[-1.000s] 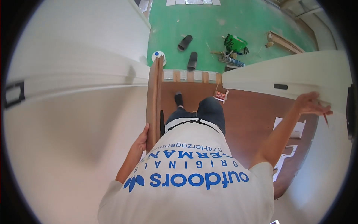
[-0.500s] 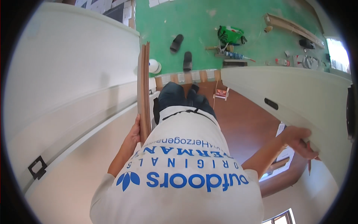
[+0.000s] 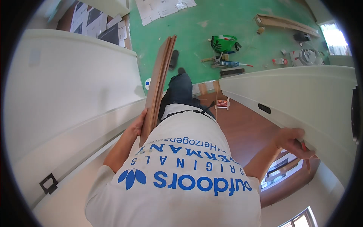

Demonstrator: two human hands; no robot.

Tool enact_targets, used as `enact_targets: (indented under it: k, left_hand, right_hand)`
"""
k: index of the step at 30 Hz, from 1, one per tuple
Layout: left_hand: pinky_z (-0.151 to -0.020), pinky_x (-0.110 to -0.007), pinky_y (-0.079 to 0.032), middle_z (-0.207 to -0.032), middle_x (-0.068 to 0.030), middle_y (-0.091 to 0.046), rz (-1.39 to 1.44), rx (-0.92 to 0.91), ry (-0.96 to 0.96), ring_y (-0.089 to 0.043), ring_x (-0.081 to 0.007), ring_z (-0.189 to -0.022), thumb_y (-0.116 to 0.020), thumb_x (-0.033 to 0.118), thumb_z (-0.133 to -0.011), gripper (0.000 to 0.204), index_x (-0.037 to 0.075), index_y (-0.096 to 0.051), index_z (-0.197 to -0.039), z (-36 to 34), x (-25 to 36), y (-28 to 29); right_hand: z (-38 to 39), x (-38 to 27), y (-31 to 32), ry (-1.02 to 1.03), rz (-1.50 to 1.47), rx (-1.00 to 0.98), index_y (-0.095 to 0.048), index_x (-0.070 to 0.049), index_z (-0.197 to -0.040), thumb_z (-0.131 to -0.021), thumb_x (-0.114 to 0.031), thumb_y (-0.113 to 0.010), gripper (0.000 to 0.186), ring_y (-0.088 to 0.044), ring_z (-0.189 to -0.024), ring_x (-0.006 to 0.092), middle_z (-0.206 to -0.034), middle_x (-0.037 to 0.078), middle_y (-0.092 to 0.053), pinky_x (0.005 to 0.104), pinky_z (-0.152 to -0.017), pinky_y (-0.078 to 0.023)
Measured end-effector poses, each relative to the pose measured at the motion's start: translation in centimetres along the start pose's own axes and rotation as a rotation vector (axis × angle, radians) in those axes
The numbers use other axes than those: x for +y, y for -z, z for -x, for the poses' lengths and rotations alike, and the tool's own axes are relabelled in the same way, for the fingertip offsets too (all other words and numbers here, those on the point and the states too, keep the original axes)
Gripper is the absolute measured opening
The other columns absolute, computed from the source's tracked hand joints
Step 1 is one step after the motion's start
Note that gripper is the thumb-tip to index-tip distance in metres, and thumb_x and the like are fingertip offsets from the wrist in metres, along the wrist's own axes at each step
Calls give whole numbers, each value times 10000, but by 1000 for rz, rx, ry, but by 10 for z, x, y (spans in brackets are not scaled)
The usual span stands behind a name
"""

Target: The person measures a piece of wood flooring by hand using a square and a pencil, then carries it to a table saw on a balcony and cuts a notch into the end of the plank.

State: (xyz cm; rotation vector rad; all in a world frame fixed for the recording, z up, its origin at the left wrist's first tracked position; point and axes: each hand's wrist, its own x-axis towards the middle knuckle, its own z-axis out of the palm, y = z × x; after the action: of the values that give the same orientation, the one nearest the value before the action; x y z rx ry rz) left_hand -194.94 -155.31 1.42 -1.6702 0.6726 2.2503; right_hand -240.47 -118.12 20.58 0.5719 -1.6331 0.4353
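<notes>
1. A stack of brown planks (image 3: 158,85) is held by the left hand (image 3: 140,122) near its near end, left of the body. The stack is tilted slightly, its far end pointed to the right.
2. The left fingers are closed on the planks' left side; the thumb's place cannot be told.
3. A reddish pencil (image 3: 307,165) is pinched among the right fingers, its tip pointed down.
4. The right hand (image 3: 297,143) is set at the white door (image 3: 302,90) on the right, where a dark oval handle (image 3: 264,108) is fitted; whether the door is touched cannot be told.
5. A small red box (image 3: 222,104) is seen on the brown floor (image 3: 242,123), between the body and the door.
6. On the far green floor (image 3: 242,22), a dark slipper (image 3: 173,59) is partly hidden by the planks; a green bag (image 3: 224,44) is placed farther right, with a blue tool (image 3: 230,64) just nearer.
7. Farther right, long wooden strips (image 3: 287,25) are laid beyond a plastic bottle (image 3: 280,61).
</notes>
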Motion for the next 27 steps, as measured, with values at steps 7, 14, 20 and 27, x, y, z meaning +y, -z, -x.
enact_targets:
  k: [7,14,20,27]
  left_hand:
    - [-891,-405,-538,-1125,-120,-683,-126,-4,14,-657,-230,-1004,-535,797,-842,863,76,-590,-1314,-2,40,-18]
    - [-887,-395,-541,-1129,-121,-684,-115,-17,40,-662,-233,-998,-558,803,-823,881,72,-592,-1311,-5,62,-16]
    - [-863,-399,-548,-1102,-114,-688,-88,62,66,-663,-237,-954,-561,812,-812,870,86,-616,-1288,-5,62,-15]
    - [-837,-399,-553,-1052,-110,-694,-27,31,139,-661,-245,-934,-560,818,-805,833,96,-665,-1207,2,62,-23]
  right_hand:
    - [-8,0,2,51,33,-49,-242,18,-1449,-985,-383,-558,689,-541,-1031,261,-1208,195,-409,362,-767,-494]
    - [-4,-2,2,34,78,-77,-214,5,-1489,-993,-360,-558,706,-513,-1127,280,-1261,191,-388,374,-826,-501]
    - [-2,-17,3,-143,-131,-87,-198,-94,-1539,-985,-313,-570,702,-476,-1233,282,-1400,163,-347,402,-902,-517]
    - [-2,-17,-6,-124,-113,-26,-232,-60,-1527,-966,-260,-587,694,-467,-1254,274,-1394,147,-366,388,-961,-478]
